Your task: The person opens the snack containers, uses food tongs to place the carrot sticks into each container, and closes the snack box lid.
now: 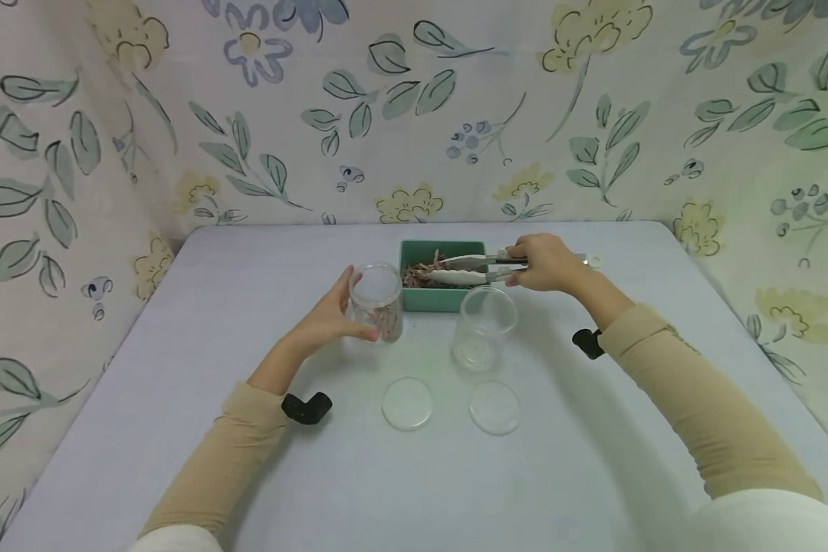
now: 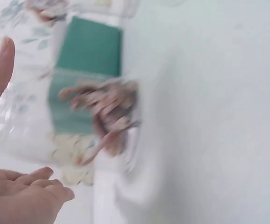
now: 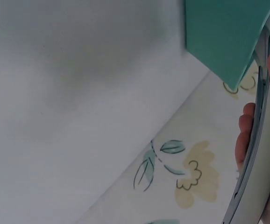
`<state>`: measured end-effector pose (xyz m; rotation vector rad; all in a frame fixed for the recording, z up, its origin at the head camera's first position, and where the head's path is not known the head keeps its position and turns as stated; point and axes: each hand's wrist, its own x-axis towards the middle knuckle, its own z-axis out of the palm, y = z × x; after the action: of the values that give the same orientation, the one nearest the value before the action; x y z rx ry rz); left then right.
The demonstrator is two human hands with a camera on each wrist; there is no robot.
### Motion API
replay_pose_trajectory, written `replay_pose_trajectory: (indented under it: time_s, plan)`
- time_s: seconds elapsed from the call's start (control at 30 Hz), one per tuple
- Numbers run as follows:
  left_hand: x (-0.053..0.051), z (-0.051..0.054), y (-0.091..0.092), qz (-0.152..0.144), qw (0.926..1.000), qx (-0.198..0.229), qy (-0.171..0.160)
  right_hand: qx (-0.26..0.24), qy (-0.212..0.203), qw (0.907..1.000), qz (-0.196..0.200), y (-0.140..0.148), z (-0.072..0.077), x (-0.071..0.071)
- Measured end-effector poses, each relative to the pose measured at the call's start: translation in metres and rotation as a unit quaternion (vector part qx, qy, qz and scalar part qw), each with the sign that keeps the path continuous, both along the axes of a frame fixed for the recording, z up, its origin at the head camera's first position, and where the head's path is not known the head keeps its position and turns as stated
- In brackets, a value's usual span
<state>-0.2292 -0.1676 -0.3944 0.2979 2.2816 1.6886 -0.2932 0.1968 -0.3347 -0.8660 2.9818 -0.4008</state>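
Note:
My left hand (image 1: 320, 316) is spread beside a clear jar (image 1: 376, 303) with brownish strips inside; the thumb lies near its lower front and the fingers near its rim. In the left wrist view that hand (image 2: 25, 196) has its fingers extended, and the strips (image 2: 111, 109) look blurred. My right hand (image 1: 547, 262) grips metal tongs (image 1: 516, 261) with white tips, which reach into a green container (image 1: 433, 300) of brownish strips. The right wrist view has the fingers (image 3: 245, 133) and thumb around the tongs (image 3: 266, 149), beside the green container (image 3: 228, 37).
A second clear jar (image 1: 483, 337), with no lid on it, stands in front of the green container's right side. Two clear round lids (image 1: 407, 403) lie flat on the pale table (image 1: 414, 491) nearer the front. Floral cloth (image 1: 414, 138) hangs behind the table and along its sides.

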Motion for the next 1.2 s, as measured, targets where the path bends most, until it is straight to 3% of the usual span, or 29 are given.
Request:
replay_pose_trajectory:
  time_s: [0.1,0.17,0.27,0.33,0.43,0.5,0.6,0.73,0.83,1.0,1.1,1.2]
  plan:
    - [0.004,0.013,-0.018,0.009,0.9994,0.028,0.017,-0.009,-0.003,0.9999,-0.004,0.001,0.000,0.001]
    - [0.009,0.025,-0.026,0.032,0.9958,0.075,0.041,-0.012,-0.006,0.9999,-0.008,0.002,0.000,0.001]
    - [0.020,0.039,-0.031,0.057,0.9793,0.170,0.094,-0.015,-0.009,0.9997,-0.018,0.003,-0.001,0.002]
    - [0.028,0.046,-0.027,0.055,0.9653,0.221,0.128,-0.018,-0.011,0.9994,-0.025,0.004,-0.001,0.003]
    - [0.041,0.050,-0.014,0.029,0.9560,0.242,0.163,-0.024,-0.014,0.9992,-0.030,0.005,-0.002,0.004]
    - [0.049,0.049,0.000,0.006,0.9590,0.222,0.176,-0.026,-0.017,0.9990,-0.031,0.005,-0.002,0.003]
    - [0.060,0.043,0.025,-0.028,0.9715,0.164,0.169,-0.033,-0.032,0.9982,-0.038,0.005,-0.003,0.004]
    - [0.067,0.027,0.061,-0.076,0.9884,0.064,0.115,-0.042,-0.051,0.9968,-0.044,0.004,-0.004,0.005]
    - [0.063,0.015,0.085,-0.100,0.9926,-0.012,0.069,-0.044,-0.055,0.9966,-0.044,0.003,-0.005,0.005]
    - [0.051,0.009,0.116,-0.088,0.9885,-0.117,0.038,-0.047,-0.052,0.9965,-0.046,0.003,-0.008,0.005]
    - [0.044,0.012,0.133,-0.062,0.9872,-0.145,0.026,-0.051,-0.048,0.9965,-0.045,0.004,-0.008,0.004]
    - [0.038,0.014,0.146,-0.031,0.9895,-0.141,0.014,-0.053,-0.044,0.9967,-0.044,0.004,-0.008,0.005]
